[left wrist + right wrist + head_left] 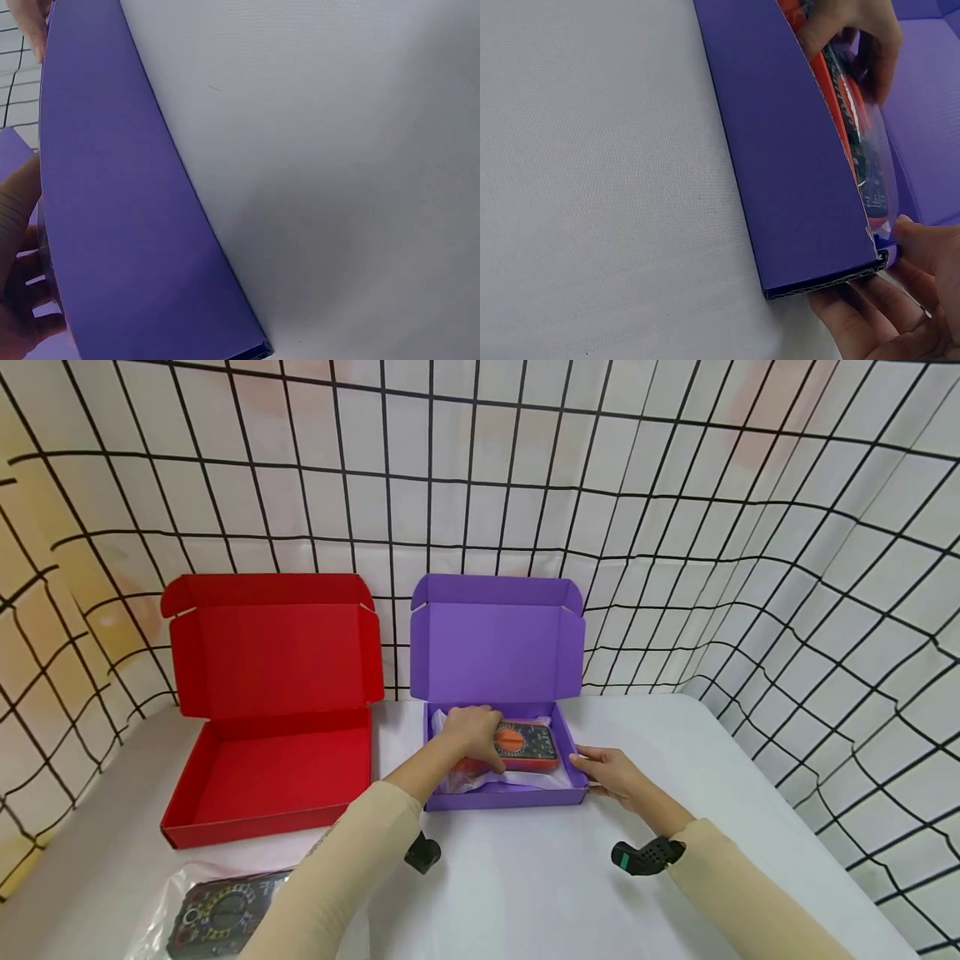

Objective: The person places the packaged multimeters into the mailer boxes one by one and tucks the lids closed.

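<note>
Left-hand box and right-hand box sit side by side on the table, wire grid running behind both. There's a multimeter in the right-hand one, left hand on its left end, right hand at the box's front right corner. Second meter lies in front of the left-hand box.

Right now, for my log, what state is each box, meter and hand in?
Red box: lid open.
Purple box: lid open.
Orange meter: face up in clear bag, inside purple box.
Dark meter: face up in second clear bag, partly hidden.
Left hand: gripping orange meter.
Right hand: holding purple box's right side.
</note>
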The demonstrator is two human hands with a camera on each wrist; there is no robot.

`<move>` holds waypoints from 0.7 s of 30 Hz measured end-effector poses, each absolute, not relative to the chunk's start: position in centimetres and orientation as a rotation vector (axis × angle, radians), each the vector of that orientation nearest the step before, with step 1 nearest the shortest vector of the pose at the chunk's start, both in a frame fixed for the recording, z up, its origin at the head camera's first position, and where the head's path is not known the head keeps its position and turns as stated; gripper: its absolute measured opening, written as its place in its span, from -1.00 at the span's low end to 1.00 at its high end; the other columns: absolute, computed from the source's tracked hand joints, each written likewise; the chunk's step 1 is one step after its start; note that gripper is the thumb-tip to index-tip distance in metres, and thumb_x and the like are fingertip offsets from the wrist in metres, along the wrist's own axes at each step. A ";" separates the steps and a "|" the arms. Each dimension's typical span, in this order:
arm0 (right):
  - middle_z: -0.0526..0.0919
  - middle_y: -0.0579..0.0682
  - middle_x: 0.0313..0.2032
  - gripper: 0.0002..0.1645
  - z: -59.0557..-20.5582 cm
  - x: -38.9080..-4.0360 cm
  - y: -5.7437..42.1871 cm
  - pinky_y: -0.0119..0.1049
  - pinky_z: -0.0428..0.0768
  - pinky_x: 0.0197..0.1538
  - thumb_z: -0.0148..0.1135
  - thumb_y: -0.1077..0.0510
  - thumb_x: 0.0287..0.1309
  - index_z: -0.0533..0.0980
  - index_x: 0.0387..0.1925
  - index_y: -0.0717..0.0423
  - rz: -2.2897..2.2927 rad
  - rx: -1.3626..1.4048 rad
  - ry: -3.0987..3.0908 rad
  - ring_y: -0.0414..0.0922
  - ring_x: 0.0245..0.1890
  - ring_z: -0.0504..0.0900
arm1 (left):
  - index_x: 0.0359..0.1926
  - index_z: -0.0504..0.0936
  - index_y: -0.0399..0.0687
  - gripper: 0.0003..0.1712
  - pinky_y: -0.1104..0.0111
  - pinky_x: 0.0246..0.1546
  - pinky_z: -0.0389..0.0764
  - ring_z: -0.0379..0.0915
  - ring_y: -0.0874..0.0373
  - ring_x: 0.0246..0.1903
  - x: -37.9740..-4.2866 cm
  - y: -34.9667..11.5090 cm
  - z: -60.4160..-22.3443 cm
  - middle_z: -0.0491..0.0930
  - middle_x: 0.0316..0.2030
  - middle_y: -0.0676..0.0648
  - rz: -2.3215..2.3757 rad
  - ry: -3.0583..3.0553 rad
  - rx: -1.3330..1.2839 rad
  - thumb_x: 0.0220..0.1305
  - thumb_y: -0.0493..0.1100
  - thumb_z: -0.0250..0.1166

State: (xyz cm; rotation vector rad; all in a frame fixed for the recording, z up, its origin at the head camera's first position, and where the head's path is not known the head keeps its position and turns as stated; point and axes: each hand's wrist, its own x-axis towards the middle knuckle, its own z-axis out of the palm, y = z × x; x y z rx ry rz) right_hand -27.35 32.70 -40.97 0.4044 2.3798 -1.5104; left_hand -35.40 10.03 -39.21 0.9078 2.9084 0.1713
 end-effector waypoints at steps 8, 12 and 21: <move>0.34 0.30 0.21 -0.33 -41.1 -27.4 32.7 -0.05 0.47 0.09 0.04 0.02 0.29 0.16 0.32 0.25 -1.517 0.416 2.388 0.10 0.10 0.47 | 0.10 0.46 0.04 -0.09 0.17 -0.16 0.45 0.43 0.14 -0.15 -35.7 9.7 -39.8 0.51 -0.14 0.05 0.203 2.872 0.886 -0.33 0.31 0.47; 0.32 0.30 0.22 -0.33 -41.1 -27.4 32.6 -0.04 0.46 0.10 0.03 0.01 0.30 0.16 0.33 0.23 -1.502 0.431 2.392 0.12 0.12 0.45 | 0.22 0.38 0.03 -0.02 0.12 -0.05 0.43 0.39 0.09 0.01 -35.8 9.4 -39.9 0.48 0.03 0.01 0.229 2.841 0.885 -0.27 0.29 0.45; 0.28 0.35 0.23 -0.34 -40.8 -27.3 32.6 0.00 0.45 0.09 -0.02 0.04 0.33 0.12 0.33 0.30 -1.470 0.341 2.415 0.20 0.18 0.37 | 0.37 0.18 0.10 0.09 0.08 0.18 0.30 0.22 -0.01 0.23 -35.7 8.2 -40.0 0.30 0.26 -0.08 0.323 2.798 0.922 -0.18 0.31 0.40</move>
